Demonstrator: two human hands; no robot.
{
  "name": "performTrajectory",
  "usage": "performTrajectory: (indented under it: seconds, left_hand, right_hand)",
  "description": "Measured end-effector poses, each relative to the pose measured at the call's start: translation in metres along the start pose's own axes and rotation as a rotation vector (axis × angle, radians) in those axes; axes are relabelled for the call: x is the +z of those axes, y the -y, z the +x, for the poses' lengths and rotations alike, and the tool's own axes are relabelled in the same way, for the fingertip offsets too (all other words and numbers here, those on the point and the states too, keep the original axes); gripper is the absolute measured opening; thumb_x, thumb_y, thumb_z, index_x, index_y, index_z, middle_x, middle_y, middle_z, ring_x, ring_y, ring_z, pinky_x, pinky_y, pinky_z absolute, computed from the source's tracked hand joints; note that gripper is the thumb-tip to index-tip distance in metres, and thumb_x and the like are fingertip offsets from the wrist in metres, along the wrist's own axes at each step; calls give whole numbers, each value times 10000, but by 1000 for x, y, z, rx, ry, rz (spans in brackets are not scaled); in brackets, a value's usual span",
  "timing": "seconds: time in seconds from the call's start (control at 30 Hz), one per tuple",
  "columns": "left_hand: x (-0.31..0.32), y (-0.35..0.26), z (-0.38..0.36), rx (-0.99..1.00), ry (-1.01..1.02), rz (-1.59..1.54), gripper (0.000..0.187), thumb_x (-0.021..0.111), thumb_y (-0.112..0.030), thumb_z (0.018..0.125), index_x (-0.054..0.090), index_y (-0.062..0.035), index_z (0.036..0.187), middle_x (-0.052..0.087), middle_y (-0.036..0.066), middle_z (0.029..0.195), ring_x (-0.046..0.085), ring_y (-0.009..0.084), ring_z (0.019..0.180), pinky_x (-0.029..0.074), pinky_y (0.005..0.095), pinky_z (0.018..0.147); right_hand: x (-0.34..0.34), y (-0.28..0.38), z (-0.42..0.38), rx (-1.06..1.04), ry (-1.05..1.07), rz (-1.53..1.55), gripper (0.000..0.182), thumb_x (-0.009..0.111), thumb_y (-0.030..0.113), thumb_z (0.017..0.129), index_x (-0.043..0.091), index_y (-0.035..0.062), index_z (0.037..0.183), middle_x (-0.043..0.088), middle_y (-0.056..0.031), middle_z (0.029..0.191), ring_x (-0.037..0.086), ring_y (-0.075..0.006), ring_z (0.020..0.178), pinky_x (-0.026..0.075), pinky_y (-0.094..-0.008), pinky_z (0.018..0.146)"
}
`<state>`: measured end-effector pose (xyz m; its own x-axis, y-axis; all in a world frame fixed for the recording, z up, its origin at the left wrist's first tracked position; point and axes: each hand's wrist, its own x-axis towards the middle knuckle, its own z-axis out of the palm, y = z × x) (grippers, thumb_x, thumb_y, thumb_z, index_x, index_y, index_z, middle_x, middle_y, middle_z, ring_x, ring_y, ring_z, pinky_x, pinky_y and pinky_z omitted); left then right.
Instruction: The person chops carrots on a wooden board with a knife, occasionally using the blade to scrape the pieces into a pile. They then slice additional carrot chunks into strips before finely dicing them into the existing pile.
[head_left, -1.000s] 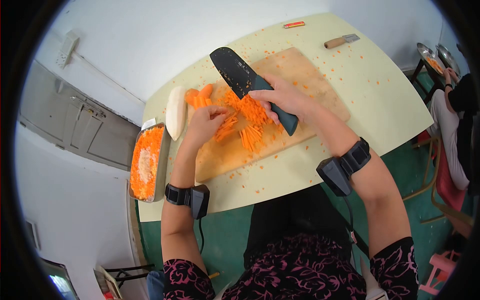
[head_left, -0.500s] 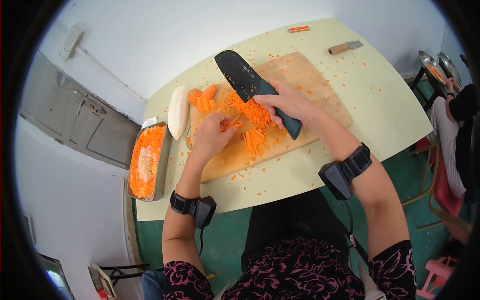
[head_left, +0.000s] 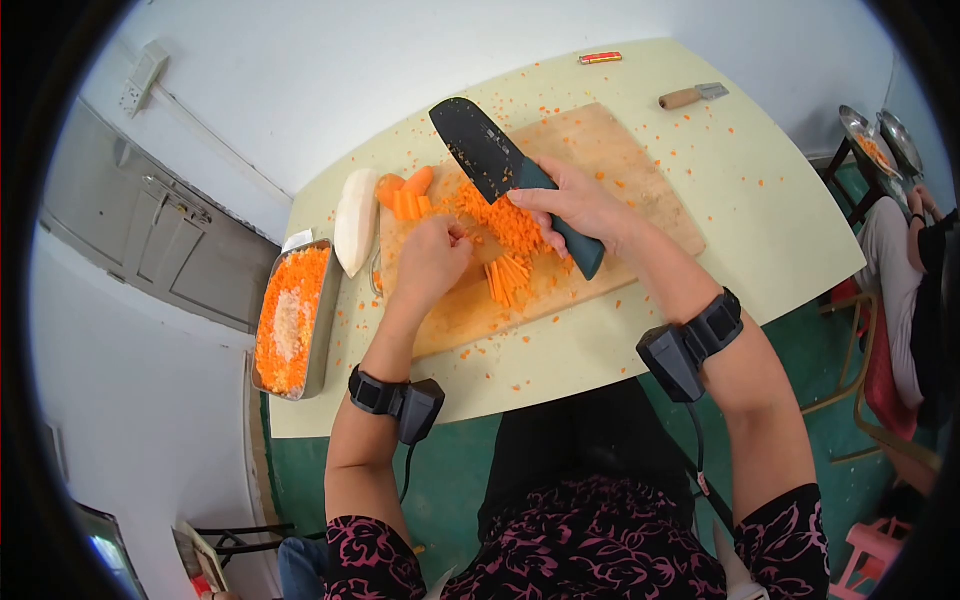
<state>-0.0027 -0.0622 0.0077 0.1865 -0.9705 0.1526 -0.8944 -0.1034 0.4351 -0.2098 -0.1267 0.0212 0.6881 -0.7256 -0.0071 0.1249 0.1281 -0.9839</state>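
Note:
My right hand (head_left: 582, 208) is wrapped round the dark green handle of a black-bladed kitchen knife (head_left: 478, 148). Small orange bits cling to the blade, which lies tilted over the wooden cutting board (head_left: 640, 190). Below it spreads a heap of chopped carrot (head_left: 515, 228). My left hand (head_left: 432, 260) is closed, with its fingertips drawn together at the heap's left side; whatever they hold is hidden. Carrot sticks (head_left: 508, 280) lie on the board between the hands. Carrot pieces (head_left: 408, 205) and a peeled white radish (head_left: 356, 225) are beyond my left hand.
A metal tray (head_left: 322, 345) of chopped carrot with a pale heap on top stands at the table's left edge. A small wooden-handled blade (head_left: 692, 96) and a red packet (head_left: 600, 58) lie at the back. Another person sits at the right near metal bowls (head_left: 868, 140).
My left hand has shifted slightly, and the carrot bits seen at its fingertips no longer show there. The knife and my right hand stay nearly still.

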Motion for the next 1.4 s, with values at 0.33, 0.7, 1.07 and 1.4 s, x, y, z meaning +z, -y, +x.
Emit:
performTrajectory:
  seconds: [0.33,0.7,1.07,1.4]
  left_hand:
    - [-3,31,1,61,106,-398,269,534,-64,872,607,36,1110,670,111,932,638,173,866,488,283,751]
    - [-7,39,-8,112,-78,-435,235,527,-34,892,613,26,1103,677,82,958,623,132,865,488,242,783]
    - [-14,3,-30,74,8,-298,239,640,-168,852,622,17,1002,675,112,848,628,148,722,500,269,641]
    - [21,-53,-57,271,-169,302,413,664,-320,796,484,11,964,590,175,871,629,325,780,501,401,616]
  right_hand:
    - [1,3,-1,-1,-4,-7,314,642,215,859,458,29,1032,477,-9,586,489,-97,399,422,-250,355]
    - [-1,-1,2,-4,-8,-23,307,648,215,852,456,31,1007,485,-15,608,494,-100,392,420,-248,346]
    - [0,1,0,9,-20,-29,306,651,214,846,464,31,1004,481,-10,613,490,-94,394,421,-246,350]
    - [-1,-1,2,12,-5,-37,341,656,243,850,474,46,1060,487,5,612,486,-80,404,422,-236,358]
